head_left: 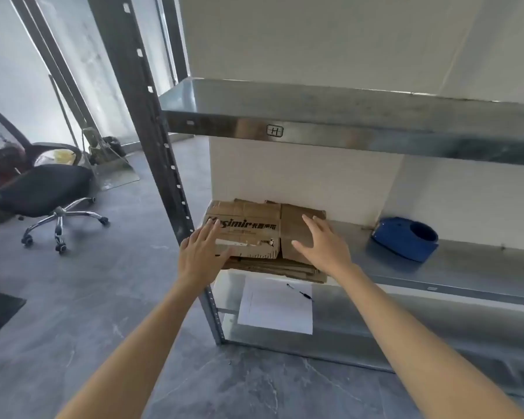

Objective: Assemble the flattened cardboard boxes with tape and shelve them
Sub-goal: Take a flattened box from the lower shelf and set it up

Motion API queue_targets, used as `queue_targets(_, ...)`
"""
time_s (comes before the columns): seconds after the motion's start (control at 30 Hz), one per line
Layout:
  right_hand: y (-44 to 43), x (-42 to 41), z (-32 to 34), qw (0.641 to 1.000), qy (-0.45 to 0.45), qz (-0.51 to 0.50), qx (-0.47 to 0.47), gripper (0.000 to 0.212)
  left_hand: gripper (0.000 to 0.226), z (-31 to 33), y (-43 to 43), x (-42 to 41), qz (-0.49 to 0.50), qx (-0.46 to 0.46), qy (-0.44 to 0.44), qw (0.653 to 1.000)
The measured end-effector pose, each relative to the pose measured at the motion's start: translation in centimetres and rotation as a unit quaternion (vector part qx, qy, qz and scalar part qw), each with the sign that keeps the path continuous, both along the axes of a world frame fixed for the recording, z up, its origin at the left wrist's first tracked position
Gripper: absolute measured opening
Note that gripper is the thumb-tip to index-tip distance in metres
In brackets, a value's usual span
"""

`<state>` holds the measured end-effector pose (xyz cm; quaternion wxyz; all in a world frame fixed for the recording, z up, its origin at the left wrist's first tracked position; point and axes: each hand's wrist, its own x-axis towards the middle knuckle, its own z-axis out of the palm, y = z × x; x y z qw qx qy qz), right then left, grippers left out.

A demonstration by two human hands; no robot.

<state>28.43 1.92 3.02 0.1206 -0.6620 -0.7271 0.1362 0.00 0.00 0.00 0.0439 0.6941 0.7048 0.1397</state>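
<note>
- Metal shelving unit against a pale wall; the middle shelf [472, 267] carries the task's things.
- Stack of flattened cardboard boxes [254, 237] lies flat at the left end of the middle shelf, just beside the dark upright post [152, 140]. Top piece has dark printed lettering on its left half. The stack's front edge slightly overhangs the shelf lip.
- Left hand [201, 252] is at the stack's front left corner, fingers straight and spread, tips over the printed panel, thumb by the front edge. Nothing grasped.
- Right hand [321, 243] is palm down over the right half of the stack, fingers extended and apart. Nothing grasped.
- Cannot tell whether either palm actually presses on the cardboard or hangs just above it.
- The stack lies between and under the two hands; both forearms reach in from the lower frame.
- Blue tape dispenser [406, 238] sits on the same shelf, to the right of the stack and well apart from the right hand.
- Lower shelf: a white sheet of paper [276, 309] with a pen [300, 292] near its upper right corner, directly below the stack.
- Upper shelf [315, 116] is shiny metal.
- Black office chair [43, 189] stands on the grey floor [103, 297], far left.
</note>
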Motion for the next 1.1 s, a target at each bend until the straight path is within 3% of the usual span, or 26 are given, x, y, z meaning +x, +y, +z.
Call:
queue_targets(0.53, 5.1, 1.1, -5.8, 0.991, 0.016, -0.047, -0.123, 0.083, 0.076, -4.6, 4.7, -0.8, 0.078, -0.072, -0.124, 0.987)
queue_targets(0.93, 4.4, -0.3, -5.7, 0.973, 0.147, -0.113, -0.142, 0.096, 0.09, -4.2, 5.9, -1.0, 0.084, -0.045, -0.212, 0.973)
queue_targets(1.1, 5.1, -1.2, -6.1, 0.96, 0.162, -0.145, -0.175, 0.104, 0.094, -4.5, 6.7, -1.4, 0.079, -0.056, -0.225, 0.97)
